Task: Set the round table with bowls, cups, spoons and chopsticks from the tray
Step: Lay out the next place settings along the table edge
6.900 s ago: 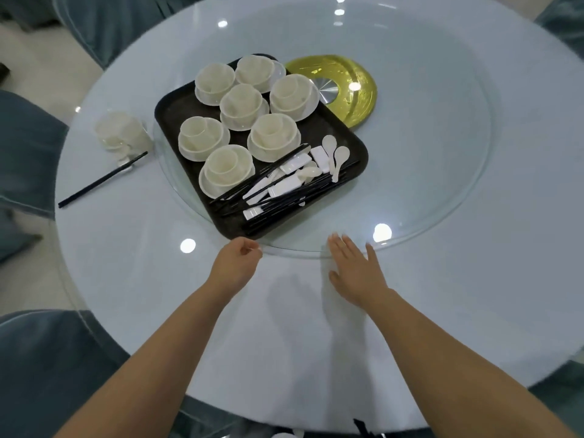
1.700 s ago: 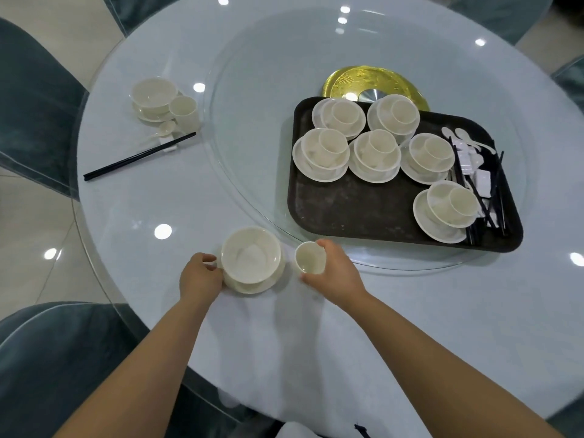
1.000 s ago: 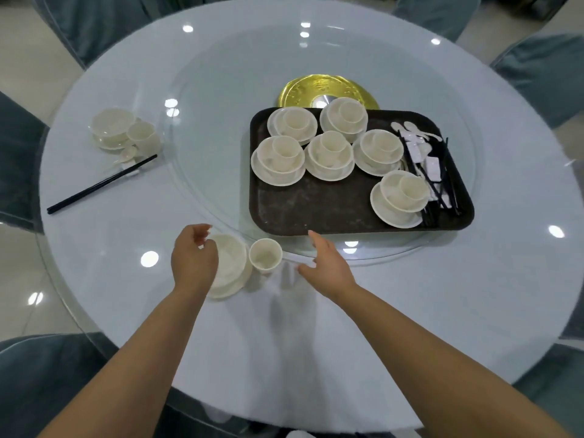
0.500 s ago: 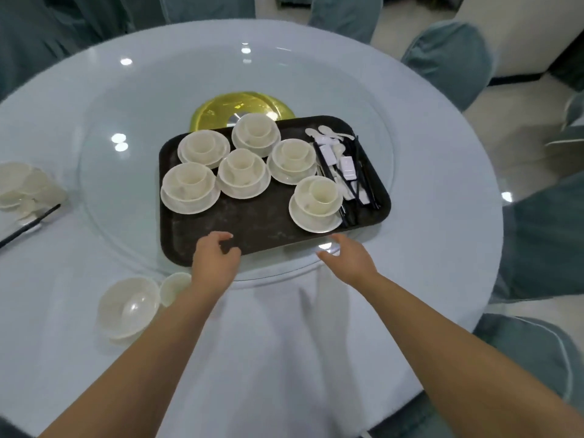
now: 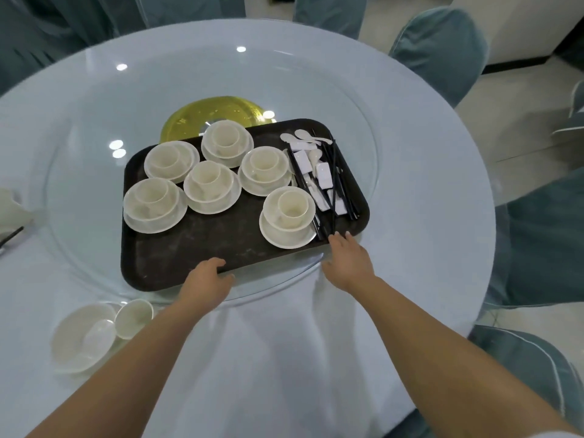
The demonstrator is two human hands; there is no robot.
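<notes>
- We see our left hand [image 5: 207, 281] at the near edge of the dark brown rectangular plastic tray [image 5: 196, 248], its fingers loosely curled over the rim; whether they grip the rim we cannot tell.
- Our right hand [image 5: 346, 260] lies near the tray's near right corner, fingers straight and close together, their tips at the ends of the black chopsticks [image 5: 336, 184]; it holds nothing.
- The tray sits on the round clear glass turntable [image 5: 79, 216], which rests on the round table under a pale blue-white cloth [image 5: 284, 358].
- On the tray stand six sets of cream crockery, each a cup inside a bowl on a saucer; the nearest set [image 5: 289, 216] stands just left of the chopsticks.
- Along the tray's right side lie the chopsticks, small white ceramic spoons [image 5: 303, 135] and white rectangular rests [image 5: 324, 177], all mixed together.
- On the cloth at near left, off the turntable, a cream bowl on a saucer [image 5: 83, 338] stands touching a small cream cup [image 5: 134, 317].
- A round gold metal disc [image 5: 189, 116] shows under the glass behind the tray.
- Blue-grey covered chairs [image 5: 439, 49] ring the table.
</notes>
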